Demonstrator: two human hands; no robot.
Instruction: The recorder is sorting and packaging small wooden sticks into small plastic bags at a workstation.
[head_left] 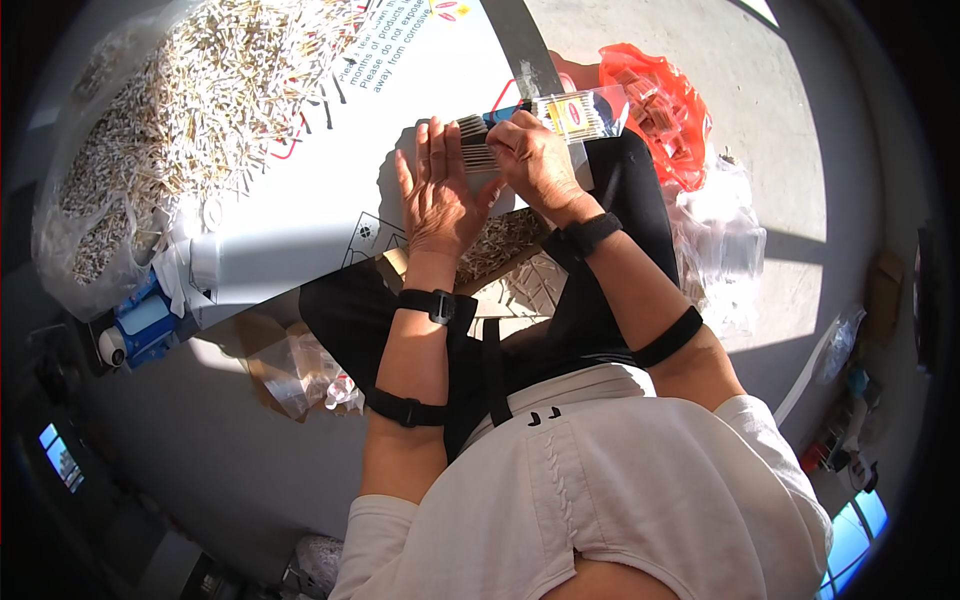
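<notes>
Shirt: white cloth is filling the lower frame, nearest the lens.
Forearms: both are reaching up from it, each wearing black bands.
Left hand: my left hand is lying open, fingers straight and together, pressing flat against the side of a bundle of thin sticks.
Right hand: my right hand is curling closed over the bundle's top, gripping it.
Bundle: it is sitting above my lap, its far end entering a clear packet.
Surroundings: a big clear bag of loose sticks is lying at left; an orange bag is sitting at right.
</notes>
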